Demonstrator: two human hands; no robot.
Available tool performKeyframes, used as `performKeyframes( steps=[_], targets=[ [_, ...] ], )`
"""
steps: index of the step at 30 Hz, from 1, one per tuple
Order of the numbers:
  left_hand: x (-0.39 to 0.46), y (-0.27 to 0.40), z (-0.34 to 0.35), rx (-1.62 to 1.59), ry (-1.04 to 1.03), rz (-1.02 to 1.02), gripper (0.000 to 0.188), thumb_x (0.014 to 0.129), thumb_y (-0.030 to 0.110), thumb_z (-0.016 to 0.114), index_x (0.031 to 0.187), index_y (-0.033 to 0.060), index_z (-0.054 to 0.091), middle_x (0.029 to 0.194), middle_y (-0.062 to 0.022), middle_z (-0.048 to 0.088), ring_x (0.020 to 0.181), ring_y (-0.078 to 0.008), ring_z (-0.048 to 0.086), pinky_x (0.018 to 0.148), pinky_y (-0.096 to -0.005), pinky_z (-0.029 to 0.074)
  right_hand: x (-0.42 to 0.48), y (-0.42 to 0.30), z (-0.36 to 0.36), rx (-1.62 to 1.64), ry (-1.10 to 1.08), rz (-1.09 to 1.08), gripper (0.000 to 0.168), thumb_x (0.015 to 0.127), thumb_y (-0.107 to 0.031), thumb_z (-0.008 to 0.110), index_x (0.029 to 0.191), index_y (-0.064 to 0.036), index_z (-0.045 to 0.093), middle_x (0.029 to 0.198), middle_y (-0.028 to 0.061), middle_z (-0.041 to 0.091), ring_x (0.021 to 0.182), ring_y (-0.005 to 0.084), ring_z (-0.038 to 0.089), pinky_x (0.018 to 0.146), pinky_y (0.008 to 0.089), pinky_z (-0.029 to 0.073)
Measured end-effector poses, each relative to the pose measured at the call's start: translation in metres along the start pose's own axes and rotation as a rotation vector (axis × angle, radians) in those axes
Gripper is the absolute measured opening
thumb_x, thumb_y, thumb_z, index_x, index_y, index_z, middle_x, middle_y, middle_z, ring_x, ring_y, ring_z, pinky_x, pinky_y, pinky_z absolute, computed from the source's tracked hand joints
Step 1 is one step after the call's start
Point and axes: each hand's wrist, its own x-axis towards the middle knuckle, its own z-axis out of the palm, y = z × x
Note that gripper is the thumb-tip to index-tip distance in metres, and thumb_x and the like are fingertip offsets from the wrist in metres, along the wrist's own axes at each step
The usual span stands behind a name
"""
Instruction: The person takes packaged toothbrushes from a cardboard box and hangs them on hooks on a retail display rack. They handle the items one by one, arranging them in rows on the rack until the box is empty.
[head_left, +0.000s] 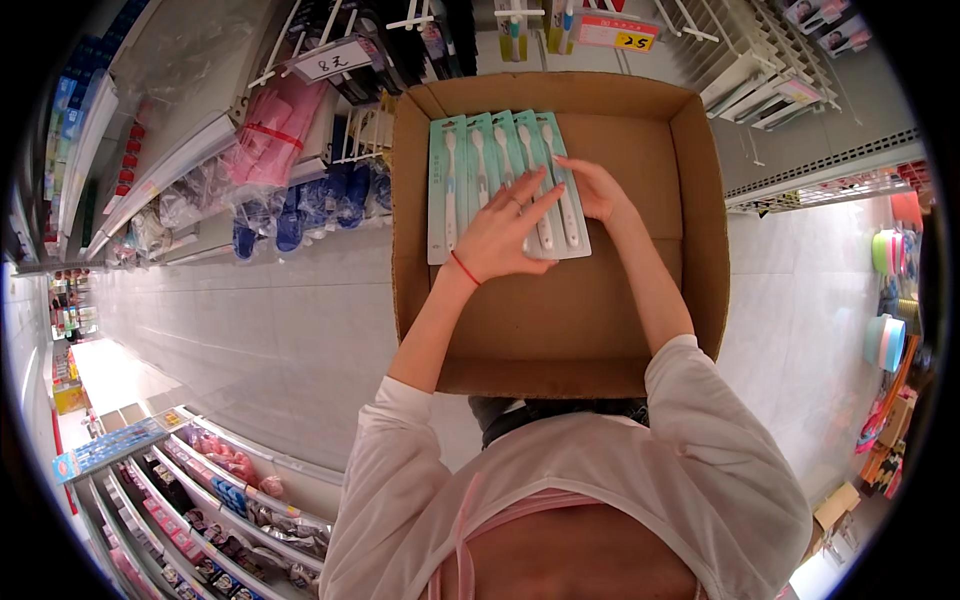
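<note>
Several toothbrush packs (439, 195) with pale green cards lie side by side, overlapping, in an open cardboard box (637, 315). They fill its far left part, and each shows a white-handled toothbrush. My left hand (504, 232), with a ring and a red cord at the wrist, rests over the middle packs with its fingers spread. Under it, the lower parts of some packs are hidden. My right hand (592, 187) is at the right edge of the rightmost pack (574, 232), a fingertip on its card. Its other fingers are partly hidden, so a grip cannot be confirmed.
Beyond the box, hooks carry hanging toothbrush packs (514, 37) and price cards (616, 34). Shelves at left hold pink bagged goods (270, 135) and blue slippers (289, 221). More stocked shelving (217, 502) stands at lower left. Pale floor tiles (300, 322) surround the box.
</note>
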Motion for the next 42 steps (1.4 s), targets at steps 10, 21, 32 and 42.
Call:
performKeyframes(
  steps=[10,21,32,42],
  targets=[
    [0.004,0.011,0.016,-0.015,-0.001,-0.030,0.086,0.063,0.030,0.076,0.137,0.0155,0.036,0.143,-0.0143,0.031,0.129,-0.0399,0.032,0.106,-0.0456,0.031,-0.012,0.015,0.007,0.124,0.050,-0.052,0.045,0.084,-0.031,0.061,0.119,-0.004,0.049,0.110,0.0147,0.057,0.097,0.0290,0.059,0.079,0.0465,0.052],
    [0.007,0.005,0.007,-0.441,0.185,-0.149,0.060,0.078,0.014,0.067,0.132,0.0086,0.040,0.140,-0.0146,0.034,0.128,-0.0350,0.036,0.101,-0.0402,0.038,-0.015,0.009,-0.023,0.032,0.011,0.100,0.042,0.079,-0.018,0.060,0.115,0.003,0.053,0.108,0.0199,0.060,0.095,0.0322,0.061,0.083,0.0449,0.050],
    [0.009,-0.001,0.013,-0.743,0.534,-0.549,0.064,0.080,0.007,0.067,0.134,0.0027,0.032,0.137,-0.0162,0.035,0.125,-0.0280,0.040,0.099,-0.0372,0.038,-0.019,0.010,-0.027,0.045,-0.150,-0.102,0.052,0.077,-0.005,0.059,0.124,0.010,0.042,0.113,0.0243,0.056,0.100,0.0334,0.060,0.088,0.0441,0.049],
    [0.006,0.003,0.018,-2.028,0.344,-0.728,0.053,0.094,0.039,0.048,0.135,0.0077,0.036,0.132,-0.0041,0.045,0.120,-0.0204,0.044,0.102,-0.0369,0.037,-0.032,-0.016,0.074,-0.447,0.119,-0.013,0.059,0.080,-0.031,0.070,0.121,0.006,0.048,0.111,0.0158,0.059,0.097,0.0227,0.061,0.082,0.0347,0.051]
  ],
)
